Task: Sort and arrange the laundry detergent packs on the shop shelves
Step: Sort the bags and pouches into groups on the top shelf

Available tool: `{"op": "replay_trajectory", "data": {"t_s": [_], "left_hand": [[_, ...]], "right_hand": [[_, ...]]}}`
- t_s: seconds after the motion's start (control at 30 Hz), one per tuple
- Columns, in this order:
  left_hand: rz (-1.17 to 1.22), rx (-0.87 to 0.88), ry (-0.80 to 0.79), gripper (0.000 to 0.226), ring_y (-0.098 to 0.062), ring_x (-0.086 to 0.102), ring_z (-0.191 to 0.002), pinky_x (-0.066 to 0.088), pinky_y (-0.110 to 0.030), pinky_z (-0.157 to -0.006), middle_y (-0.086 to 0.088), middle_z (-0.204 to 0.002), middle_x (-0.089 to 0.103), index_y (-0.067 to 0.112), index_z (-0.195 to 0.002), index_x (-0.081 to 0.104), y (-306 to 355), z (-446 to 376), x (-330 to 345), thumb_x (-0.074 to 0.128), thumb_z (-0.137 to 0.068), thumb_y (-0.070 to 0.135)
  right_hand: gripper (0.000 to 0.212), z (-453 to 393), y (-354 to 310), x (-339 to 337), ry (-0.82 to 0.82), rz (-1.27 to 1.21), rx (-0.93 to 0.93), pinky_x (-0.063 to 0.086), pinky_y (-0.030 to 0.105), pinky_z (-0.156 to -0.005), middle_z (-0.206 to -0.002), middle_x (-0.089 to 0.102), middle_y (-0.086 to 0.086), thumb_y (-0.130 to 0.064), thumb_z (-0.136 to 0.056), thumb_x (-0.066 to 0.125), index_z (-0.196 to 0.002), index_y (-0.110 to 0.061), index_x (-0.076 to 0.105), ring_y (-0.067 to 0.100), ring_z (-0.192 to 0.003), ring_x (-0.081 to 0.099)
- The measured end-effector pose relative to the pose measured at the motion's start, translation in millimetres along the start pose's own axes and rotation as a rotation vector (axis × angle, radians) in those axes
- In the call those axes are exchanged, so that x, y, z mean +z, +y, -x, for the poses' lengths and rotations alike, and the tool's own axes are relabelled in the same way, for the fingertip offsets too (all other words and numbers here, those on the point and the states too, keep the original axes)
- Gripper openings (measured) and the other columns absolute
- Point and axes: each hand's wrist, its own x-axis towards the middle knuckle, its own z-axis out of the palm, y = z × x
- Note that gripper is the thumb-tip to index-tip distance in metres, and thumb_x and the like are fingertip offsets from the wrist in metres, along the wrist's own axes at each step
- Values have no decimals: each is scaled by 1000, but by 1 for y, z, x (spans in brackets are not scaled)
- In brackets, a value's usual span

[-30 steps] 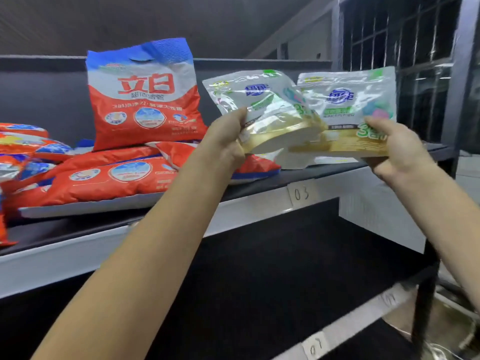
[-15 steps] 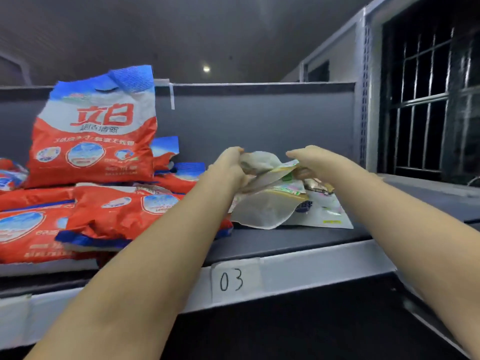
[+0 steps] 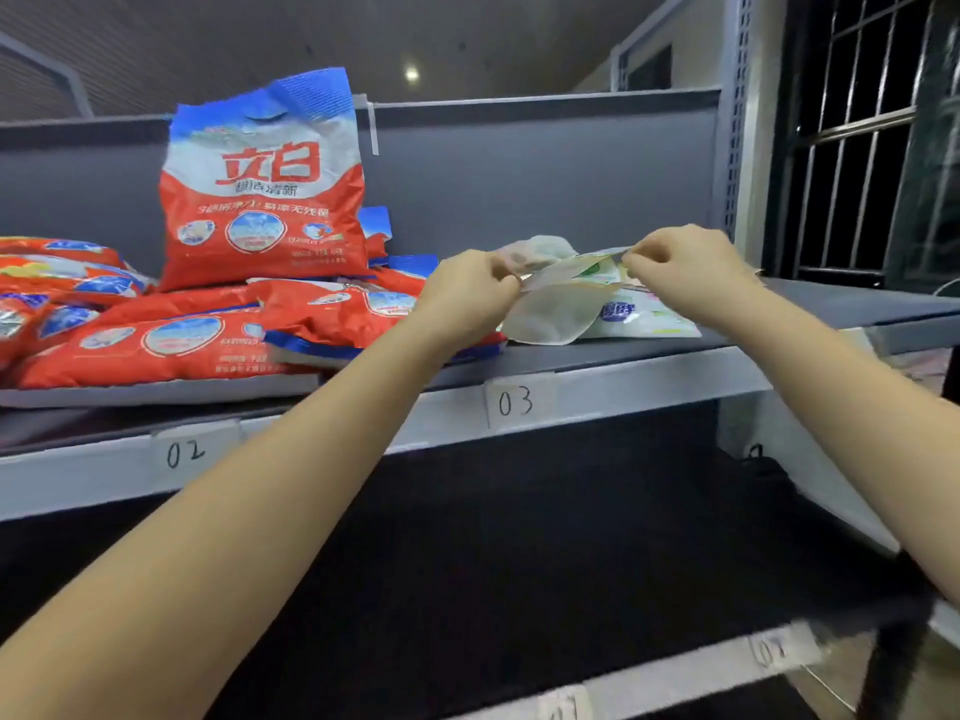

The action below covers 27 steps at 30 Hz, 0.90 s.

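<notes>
Both hands pinch one white pouch (image 3: pixel 550 314) — left hand (image 3: pixel 467 298), right hand (image 3: pixel 685 272) — probably to stand it upright between them.

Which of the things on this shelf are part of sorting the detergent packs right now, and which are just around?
In the job:
left hand and right hand, both pinching the silver pouch
white pouch lying under it
upright red bag
flat red bags

Just around:
shelf labels 02 and 03
barred window

A barred window (image 3: pixel 878 137) stands at the far right; a round ceiling light (image 3: pixel 412 73) glows above the far side.
</notes>
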Motion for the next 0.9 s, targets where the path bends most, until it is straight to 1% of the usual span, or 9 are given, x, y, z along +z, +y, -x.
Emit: {"op": "replay_trajectory", "data": {"t_s": [0.07,0.17,0.23,0.33,0.47,0.57,0.73,0.8,0.9], "left_hand": [[-152,93,89,29,-29,58,-99,39,-32,-71,-9,-104,69,12,-105,69,1,36,-8,43,-92,17],[-127,177,151,26,-26,60,-102,43,-36,-83,-4,-107,69,14,-107,68,-5,98,-15,47,-93,21],[-76,203,160,23,-23,61,-102,44,-36,-87,-3,-107,69,16,-107,67,-14,144,-15,50,-93,23],[-63,178,77,23,-14,61,-99,44,-28,-85,5,-104,68,22,-110,66,-31,213,-4,51,-94,26],[-65,59,-138,26,-7,56,-106,38,-18,-84,12,-111,64,26,-117,63,-68,290,33,47,-97,29],[-89,-30,-308,28,-7,54,-112,42,-23,-91,13,-117,62,27,-120,61,-97,335,70,45,-97,31],[-93,-195,-562,27,-9,56,-109,43,-25,-88,11,-117,63,29,-119,60,-146,385,141,43,-98,31],[-84,-297,-627,27,-12,58,-107,47,-29,-87,8,-117,64,28,-118,62,-167,397,173,44,-98,30],[-21,-501,-692,26,-17,62,-100,50,-31,-84,4,-114,67,27,-115,64,-195,413,221,44,-97,27]], "right_hand": [[30,37,-17,-5,86,-14,-56,42,34,-81,-107,68,7,-21,-93,43,-106,-11,68,30,-101,56],[27,103,-34,-4,149,-84,-115,37,30,-81,-103,68,9,-20,-94,47,-108,-8,67,28,-99,56],[24,151,-40,2,111,-126,-133,37,25,-81,-104,69,6,-19,-94,51,-108,-11,68,23,-98,59],[23,224,-40,24,-39,-148,-155,42,21,-86,-106,66,-3,-19,-94,52,-112,-16,66,10,-98,59],[26,308,-25,74,-305,-123,-88,39,19,-90,-112,61,-9,-21,-96,49,-118,-18,62,7,-107,55],[27,357,-1,120,-527,-84,19,35,15,-88,-115,60,-8,-25,-97,47,-121,-20,60,8,-111,54],[26,416,48,191,-796,-81,267,42,24,-89,-116,63,-3,-22,-97,46,-118,-19,61,13,-107,57],[25,435,64,218,-867,-81,347,43,26,-84,-113,65,0,-21,-97,46,-116,-17,63,14,-102,59],[25,459,81,259,-967,-100,460,40,22,-65,-101,66,3,-20,-96,46,-114,-15,64,11,-77,57]]}}
